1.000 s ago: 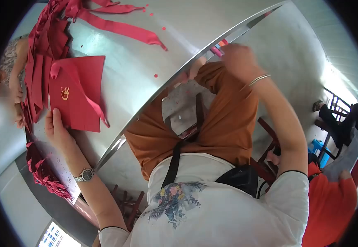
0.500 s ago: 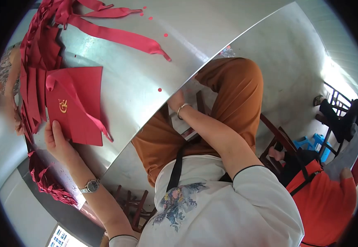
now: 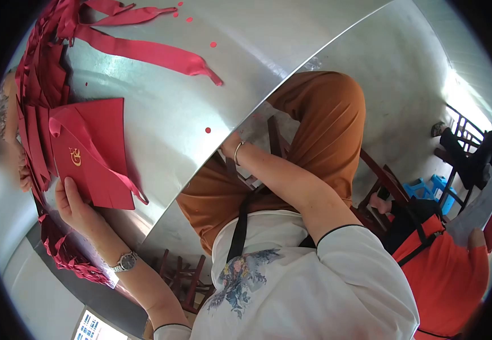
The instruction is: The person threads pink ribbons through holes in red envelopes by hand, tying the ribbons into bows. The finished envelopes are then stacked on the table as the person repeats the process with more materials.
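Observation:
A flat red paper bag (image 3: 99, 175) with a gold emblem and a red ribbon (image 3: 87, 139) across it lies on the metal table (image 3: 166, 113). At its lower left corner is my left hand (image 3: 76, 207), wearing a watch, with the thumb over the bag's edge and the other fingers partly behind it. My right hand (image 3: 232, 143), below a bracelet, is at the table's edge above my lap. Its fingers are hidden under the edge, so what it holds cannot be seen.
Stacked red bags with ribbons (image 3: 39, 107) line the table's left side, and more red ribbons (image 3: 76, 263) hang lower. Small red dots (image 3: 208, 130) are scattered on the table. Another person's hand (image 3: 24, 170) is at far left. A person in red (image 3: 444, 277) sits at right near blue stools (image 3: 441, 190).
The view has shifted, so the table, bag and ribbons appear farther left. My left hand stays at the bag's corner. My right wrist appears slightly farther left, still at the table's edge.

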Available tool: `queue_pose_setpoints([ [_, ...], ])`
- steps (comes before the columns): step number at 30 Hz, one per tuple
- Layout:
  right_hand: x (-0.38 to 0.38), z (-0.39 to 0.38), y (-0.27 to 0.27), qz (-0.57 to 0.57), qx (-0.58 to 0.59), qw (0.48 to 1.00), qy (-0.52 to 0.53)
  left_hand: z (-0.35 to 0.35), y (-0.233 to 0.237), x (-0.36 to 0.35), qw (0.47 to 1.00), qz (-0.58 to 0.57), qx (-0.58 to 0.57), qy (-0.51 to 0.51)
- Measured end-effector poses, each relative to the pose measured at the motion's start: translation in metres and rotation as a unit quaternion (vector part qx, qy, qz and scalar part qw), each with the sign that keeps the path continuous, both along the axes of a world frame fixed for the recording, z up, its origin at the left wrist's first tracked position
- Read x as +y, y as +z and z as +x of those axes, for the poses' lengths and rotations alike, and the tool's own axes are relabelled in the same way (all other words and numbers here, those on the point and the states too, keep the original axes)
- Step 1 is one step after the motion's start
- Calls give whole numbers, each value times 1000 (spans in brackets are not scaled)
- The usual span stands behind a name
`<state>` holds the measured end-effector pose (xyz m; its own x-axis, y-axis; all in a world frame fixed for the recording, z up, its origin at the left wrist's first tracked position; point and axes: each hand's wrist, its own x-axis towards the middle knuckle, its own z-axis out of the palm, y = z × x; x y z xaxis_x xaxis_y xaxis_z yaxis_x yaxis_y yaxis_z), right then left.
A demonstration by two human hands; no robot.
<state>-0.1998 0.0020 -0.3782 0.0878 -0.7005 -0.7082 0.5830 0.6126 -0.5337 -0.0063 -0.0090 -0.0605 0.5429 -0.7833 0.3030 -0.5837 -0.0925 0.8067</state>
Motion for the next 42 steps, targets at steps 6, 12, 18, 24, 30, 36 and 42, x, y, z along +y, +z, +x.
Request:
queue_pose_setpoints([
  [6,-19,-7,-3,-142,417,856,271,5,-2,0,1000,-1,9,-15],
  [12,-27,-14,21,-99,420,854,291,3,0,0,1000,9,-8,-11],
  [18,-36,16,-110,-291,478,749,355,1,-1,-1,1000,-4,14,-10],
  [24,-35,-20,-25,-74,2,981,179,1,0,1,1000,8,2,2],
  [30,-35,-46,24,25,-142,979,143,3,1,2,1000,1,8,2],
  [36,-60,-67,26,99,-148,964,200,11,1,3,1000,10,11,4],
  [42,-95,17,-131,-16,-257,963,77,2,3,1,999,16,-6,42],
])
